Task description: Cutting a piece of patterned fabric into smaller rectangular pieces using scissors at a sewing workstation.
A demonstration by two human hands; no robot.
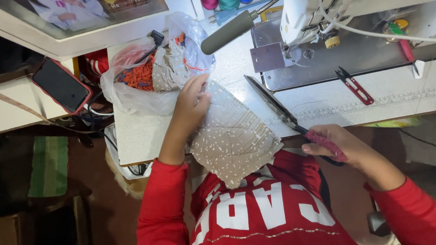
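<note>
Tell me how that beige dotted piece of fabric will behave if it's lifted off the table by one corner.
The beige dotted fabric will probably flop and drape, since its lower edge already hangs limp over the table edge. It looks thin, so likely very light. It may slide easily: the left hand presses it flat while the right hand holds the scissors.

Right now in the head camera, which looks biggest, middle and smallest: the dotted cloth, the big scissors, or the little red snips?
1. Dotted cloth, under the left hand: biggest.
2. Big scissors, held by the right hand: middle.
3. Little red snips on the sewing table: smallest.
</note>
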